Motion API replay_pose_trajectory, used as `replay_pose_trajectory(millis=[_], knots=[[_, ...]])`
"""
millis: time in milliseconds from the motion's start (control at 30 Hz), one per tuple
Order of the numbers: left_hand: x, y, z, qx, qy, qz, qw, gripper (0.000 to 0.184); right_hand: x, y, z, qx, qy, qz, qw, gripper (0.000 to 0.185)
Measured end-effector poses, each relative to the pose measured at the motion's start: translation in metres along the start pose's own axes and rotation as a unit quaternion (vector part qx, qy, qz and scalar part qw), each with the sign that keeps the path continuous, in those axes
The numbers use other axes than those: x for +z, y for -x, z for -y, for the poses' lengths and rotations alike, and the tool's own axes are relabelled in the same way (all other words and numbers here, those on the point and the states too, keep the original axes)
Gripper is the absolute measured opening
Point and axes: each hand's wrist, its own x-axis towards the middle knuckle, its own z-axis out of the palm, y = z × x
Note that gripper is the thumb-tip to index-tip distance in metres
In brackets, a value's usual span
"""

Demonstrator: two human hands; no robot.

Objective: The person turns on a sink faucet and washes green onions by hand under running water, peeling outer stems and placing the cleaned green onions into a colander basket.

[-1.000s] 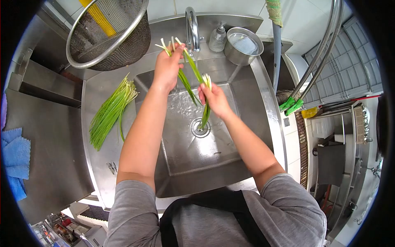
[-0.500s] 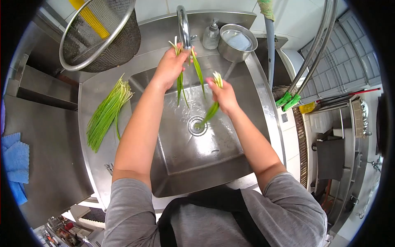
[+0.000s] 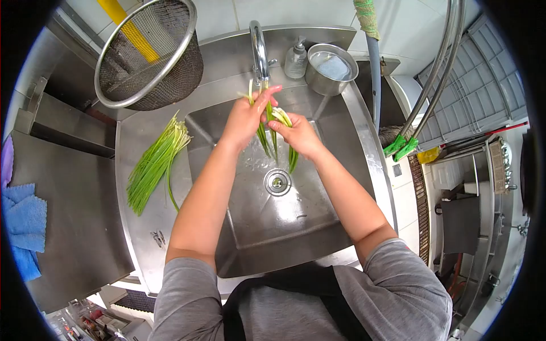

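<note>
Both hands full of skinny green stalks, right under the faucet

So the person has both hands up over the far part of a steel sink (image 3: pixel 267 224), practically next to each other. The left hand (image 3: pixel 245 122) is just below the faucet (image 3: pixel 259 50), fingers stretched fairly straight and only lightly closed around a few loose stalks (image 3: pixel 262 137). Their pale ends poke up above the hand and the green parts hang down into the basin. I can't make out exactly which fingers are doing the gripping there.

The right hand (image 3: pixel 298 135) is curled in snugly, thumb pressed over a small bunch (image 3: pixel 293 161), pale ends up top and green tips dangling above and a bit right of the drain (image 3: pixel 277 182).

There's a bigger pile (image 3: pixel 154 167) on the steel counter (image 3: pixel 141 250) left of the sink, pale ends angled toward the basin (one long stalk wanders off almost to the left forearm, kinda messy).

Around the back: a soap bottle (image 3: pixel 296 61) right beside a metal pot (image 3: pixel 324 85) with something pale in it, and a big mesh strainer (image 3: pixel 183 77) up at the left. Over on the far left, a crumpled blue cloth (image 3: pixel 27 221) lies on a darker surface.
</note>
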Motion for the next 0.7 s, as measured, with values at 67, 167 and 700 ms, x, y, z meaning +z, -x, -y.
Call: replay_pose_trajectory(millis=[67,167,700], knots=[[0.004,0.010,0.005,-0.014,0.042,0.012,0.999,0.032,-0.001,0.003,-0.006,0.009,0.006,0.014,1.000,0.020],[0.009,0.015,0.008,-0.031,0.087,-0.005,0.996,0.031,-0.003,0.005,-0.013,0.041,0.012,0.009,0.999,0.019],[-0.003,0.009,0.032,-0.056,0.127,-0.027,0.990,0.026,0.018,-0.018,0.036,-0.105,-0.122,-0.054,0.985,0.019]])
